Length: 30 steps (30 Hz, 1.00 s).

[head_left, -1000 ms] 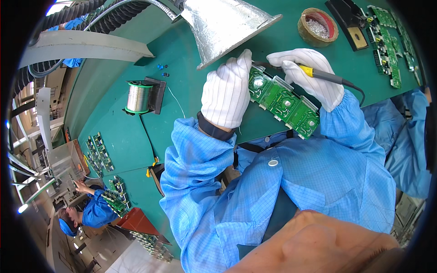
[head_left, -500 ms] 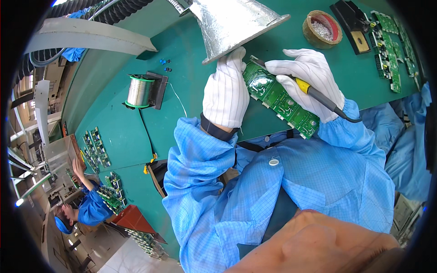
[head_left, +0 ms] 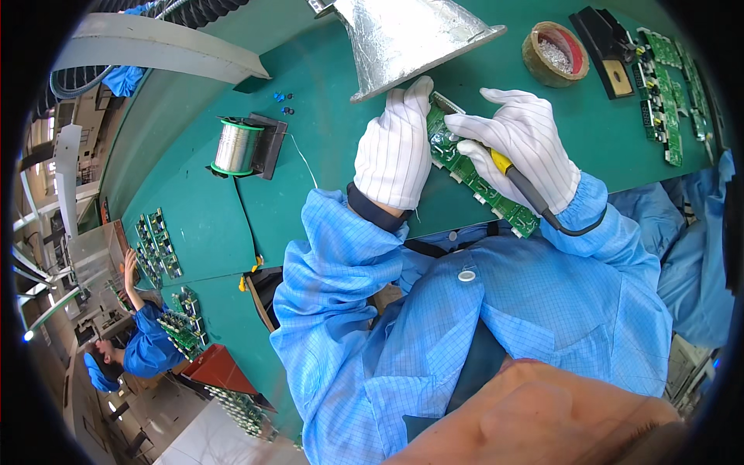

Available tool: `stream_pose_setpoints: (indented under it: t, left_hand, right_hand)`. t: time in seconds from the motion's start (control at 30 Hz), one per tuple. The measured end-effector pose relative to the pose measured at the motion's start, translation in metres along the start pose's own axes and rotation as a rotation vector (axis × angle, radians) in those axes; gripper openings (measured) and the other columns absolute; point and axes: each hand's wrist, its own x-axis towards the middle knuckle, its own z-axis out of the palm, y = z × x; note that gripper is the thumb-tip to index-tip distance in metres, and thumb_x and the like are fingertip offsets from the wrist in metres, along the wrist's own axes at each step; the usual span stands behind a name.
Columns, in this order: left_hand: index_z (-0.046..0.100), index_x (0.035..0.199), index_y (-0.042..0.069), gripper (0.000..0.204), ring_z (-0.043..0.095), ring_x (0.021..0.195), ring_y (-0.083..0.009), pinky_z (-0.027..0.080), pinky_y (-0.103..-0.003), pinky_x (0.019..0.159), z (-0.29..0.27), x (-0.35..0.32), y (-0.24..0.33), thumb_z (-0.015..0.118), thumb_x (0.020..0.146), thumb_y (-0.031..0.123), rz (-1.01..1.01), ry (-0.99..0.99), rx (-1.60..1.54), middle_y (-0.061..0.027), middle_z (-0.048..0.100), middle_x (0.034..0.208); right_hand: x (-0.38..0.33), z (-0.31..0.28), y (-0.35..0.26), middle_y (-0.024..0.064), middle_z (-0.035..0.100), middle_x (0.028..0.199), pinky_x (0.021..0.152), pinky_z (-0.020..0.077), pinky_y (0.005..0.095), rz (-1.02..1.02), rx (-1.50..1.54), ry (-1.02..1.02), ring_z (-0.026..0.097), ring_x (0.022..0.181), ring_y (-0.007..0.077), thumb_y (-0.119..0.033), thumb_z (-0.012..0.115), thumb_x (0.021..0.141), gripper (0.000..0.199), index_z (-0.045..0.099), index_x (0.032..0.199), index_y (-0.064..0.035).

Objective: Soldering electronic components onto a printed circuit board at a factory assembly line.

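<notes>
A long green circuit board (head_left: 505, 208) slants in front of my chest, its upper end below the silver foil-covered cone hood (head_left: 418, 43). My left hand (head_left: 395, 147), in a white striped glove, is closed at the board's upper left edge; its fingertips are partly hidden. My right hand (head_left: 527, 136), gloved alike, lies over the board's upper part. It grips a soldering iron (head_left: 521, 182) with a yellow collar and grey handle, its cable trailing past the wrist. The iron's tip is hidden behind the fingers.
A solder wire spool (head_left: 237, 147) stands left on a black holder, its wire running toward my left sleeve. Small blue parts (head_left: 280, 98) lie behind it. At the right are a tape roll (head_left: 555, 54), an iron stand (head_left: 608, 58) and more boards (head_left: 663, 101). A co-worker (head_left: 147, 341) sits far left.
The circuit board has tilted, and its upper end has moved slightly right. Both my hands have shifted a little with it, still closed. The co-worker's raised hand is higher.
</notes>
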Motion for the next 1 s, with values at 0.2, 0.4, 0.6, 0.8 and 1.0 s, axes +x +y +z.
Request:
stream_pose_setpoints:
  t: [0.2, 0.4, 0.6, 0.8, 1.0]
  left_hand:
    - [0.055, 0.121, 0.008, 0.036, 0.066, 0.090, -0.0346, 0.054, -0.041, 0.075, -0.004, -0.001, 0.000, 0.057, 0.088, -0.003, -0.019, 0.025, -0.069, -0.0166, 0.064, 0.109]
    - [0.059, 0.117, 0.006, 0.032, 0.066, 0.093, -0.0324, 0.053, -0.040, 0.079, -0.014, -0.003, -0.003, 0.061, 0.086, -0.002, 0.047, 0.101, -0.105, -0.0138, 0.069, 0.105]
    - [0.057, 0.121, 0.007, 0.034, 0.065, 0.097, -0.0326, 0.053, -0.041, 0.081, -0.006, -0.001, -0.001, 0.061, 0.088, -0.001, 0.018, 0.085, -0.092, -0.0146, 0.065, 0.109]
    - [0.054, 0.123, 0.007, 0.034, 0.064, 0.098, -0.0335, 0.053, -0.041, 0.082, -0.001, -0.001, 0.002, 0.060, 0.090, 0.000, 0.012, 0.078, -0.114, -0.0167, 0.060, 0.112]
    - [0.054, 0.122, 0.007, 0.033, 0.064, 0.098, -0.0346, 0.053, -0.042, 0.082, 0.002, 0.000, 0.003, 0.060, 0.090, 0.001, 0.031, 0.087, -0.077, -0.0167, 0.060, 0.109]
  right_hand:
    - [0.003, 0.001, -0.006, 0.0000, 0.066, 0.078, 0.099, 0.0487, 0.0416, 0.033, 0.019, 0.079, 0.060, 0.066, 0.0157, -0.009, 0.073, 0.081, 0.032, 0.068, 0.112, -0.0113]
    - [-0.002, -0.016, -0.007, -0.0012, 0.072, 0.089, 0.097, 0.0476, 0.0362, 0.083, 0.026, 0.066, 0.063, 0.071, 0.0132, -0.012, 0.076, 0.081, 0.030, 0.068, 0.109, -0.0120]
    - [-0.008, -0.019, -0.011, -0.0019, 0.071, 0.086, 0.098, 0.0471, 0.0357, 0.096, 0.028, 0.077, 0.062, 0.070, 0.0129, -0.014, 0.076, 0.081, 0.031, 0.068, 0.111, -0.0132]
    - [-0.007, -0.013, -0.010, -0.0020, 0.069, 0.085, 0.098, 0.0474, 0.0374, 0.080, 0.026, 0.055, 0.062, 0.070, 0.0145, -0.017, 0.076, 0.081, 0.033, 0.068, 0.112, -0.0147]
    - [-0.009, -0.005, -0.001, -0.0001, 0.068, 0.083, 0.097, 0.0483, 0.0404, 0.032, 0.007, 0.051, 0.063, 0.070, 0.0169, -0.019, 0.075, 0.081, 0.034, 0.066, 0.113, -0.0152]
